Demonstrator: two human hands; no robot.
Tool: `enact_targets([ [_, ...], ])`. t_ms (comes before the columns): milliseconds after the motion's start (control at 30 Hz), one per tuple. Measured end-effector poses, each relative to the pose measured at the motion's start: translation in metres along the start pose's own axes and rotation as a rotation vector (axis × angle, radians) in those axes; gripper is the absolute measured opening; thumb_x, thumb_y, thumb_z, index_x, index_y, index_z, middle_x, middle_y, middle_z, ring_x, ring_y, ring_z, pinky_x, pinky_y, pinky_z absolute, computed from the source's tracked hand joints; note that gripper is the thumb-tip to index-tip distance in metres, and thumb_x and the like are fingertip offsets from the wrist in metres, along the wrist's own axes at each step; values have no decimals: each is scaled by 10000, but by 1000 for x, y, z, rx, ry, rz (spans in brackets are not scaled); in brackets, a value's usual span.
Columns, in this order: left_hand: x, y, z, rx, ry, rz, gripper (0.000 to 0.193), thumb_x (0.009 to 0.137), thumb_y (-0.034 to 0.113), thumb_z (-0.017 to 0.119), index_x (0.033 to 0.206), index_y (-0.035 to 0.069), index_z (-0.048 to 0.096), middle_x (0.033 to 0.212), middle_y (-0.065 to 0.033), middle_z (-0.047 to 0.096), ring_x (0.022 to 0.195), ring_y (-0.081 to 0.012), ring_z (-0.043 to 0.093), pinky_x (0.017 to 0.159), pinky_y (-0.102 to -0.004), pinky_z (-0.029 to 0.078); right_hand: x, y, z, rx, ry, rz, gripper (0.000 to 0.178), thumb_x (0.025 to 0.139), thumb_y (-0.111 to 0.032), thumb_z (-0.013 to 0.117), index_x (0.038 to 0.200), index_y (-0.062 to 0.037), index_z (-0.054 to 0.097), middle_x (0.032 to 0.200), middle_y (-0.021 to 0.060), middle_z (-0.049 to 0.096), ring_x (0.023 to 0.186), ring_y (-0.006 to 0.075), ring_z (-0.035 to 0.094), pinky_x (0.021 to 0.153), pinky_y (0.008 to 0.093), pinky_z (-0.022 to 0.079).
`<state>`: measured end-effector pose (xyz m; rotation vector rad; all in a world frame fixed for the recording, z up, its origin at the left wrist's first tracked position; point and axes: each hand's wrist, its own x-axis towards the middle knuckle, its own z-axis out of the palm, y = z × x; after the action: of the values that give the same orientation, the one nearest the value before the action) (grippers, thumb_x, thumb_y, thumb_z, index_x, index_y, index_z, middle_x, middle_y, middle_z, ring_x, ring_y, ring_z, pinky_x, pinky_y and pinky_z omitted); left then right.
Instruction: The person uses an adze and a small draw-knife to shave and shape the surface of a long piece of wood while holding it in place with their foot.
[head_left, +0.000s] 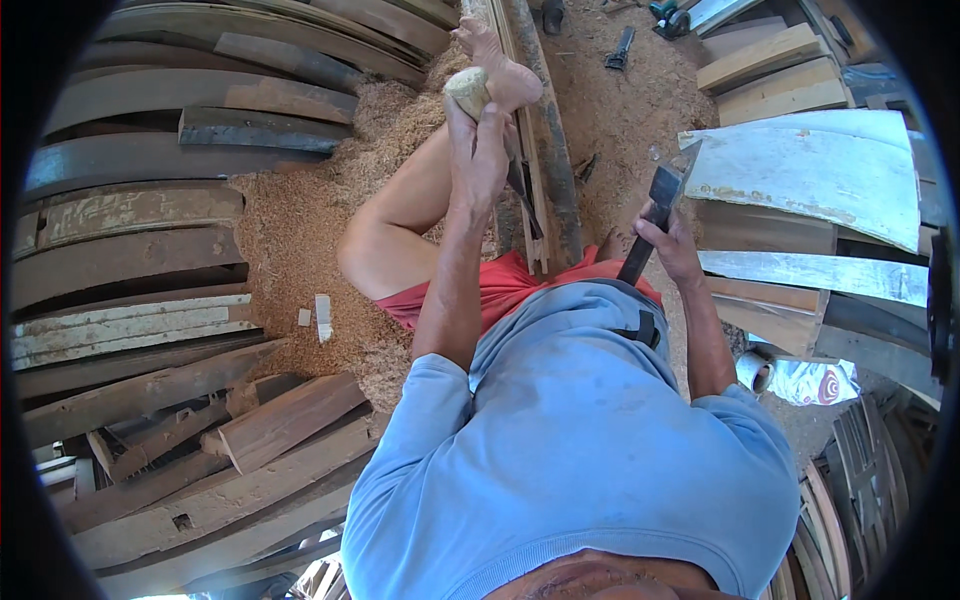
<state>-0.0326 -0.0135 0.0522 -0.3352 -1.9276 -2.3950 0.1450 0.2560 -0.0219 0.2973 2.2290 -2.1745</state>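
My left hand (pixel 480 155) is raised near my foot, its fingers closed around a pale, rounded block (pixel 467 92) that looks like wood. Just beside that wrist, a dark narrow pointed tool (pixel 522 190) lies along the long wooden plank (pixel 550 130); whether it touches the hand I cannot tell. On the other side, my right hand (pixel 672 245) grips a dark tool with a blocky head (pixel 660 190) and a thick straight shank. The tool's lower end passes in front of my red shorts. Its exact kind is not clear.
Stacked boards (pixel 140 210) line the left side, above wood shavings (pixel 290 240). To the right are more boards and a curved whitish panel (pixel 810 170). A black tool (pixel 620 48) lies on the sawdust-covered floor, with a green-and-black power tool (pixel 670 18) farther off.
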Motion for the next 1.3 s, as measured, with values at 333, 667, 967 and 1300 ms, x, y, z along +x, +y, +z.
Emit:
enact_targets([
  [333,-5,18,-22,290,-64,78,279,897,139,771,1062,10,587,845,-28,636,732,-95,627,616,-239,520,13,-137,21,-169,177,-409,178,907,-106,727,1007,-17,609,853,76,680,736,112,648,677,281,530],
  [667,-14,23,8,38,100,10,207,939,184,731,877,47,589,657,-20,612,547,-81,594,464,-231,451,39,-233,35,223,95,-986,217,911,31,666,1100,20,561,804,147,654,674,183,634,627,348,553],
  [967,-30,10,16,279,130,143,145,928,109,709,879,44,590,750,31,604,658,-37,547,569,-217,440,34,-272,26,264,90,-985,136,970,-39,618,1102,-11,602,901,132,610,788,219,590,773,453,520],
  [1300,-55,27,27,225,-54,56,106,919,69,687,842,44,618,682,31,600,607,-35,543,538,-221,438,51,-256,79,-919,-132,-700,204,868,-168,705,1020,-40,660,783,166,701,743,262,721,636,409,553],
])
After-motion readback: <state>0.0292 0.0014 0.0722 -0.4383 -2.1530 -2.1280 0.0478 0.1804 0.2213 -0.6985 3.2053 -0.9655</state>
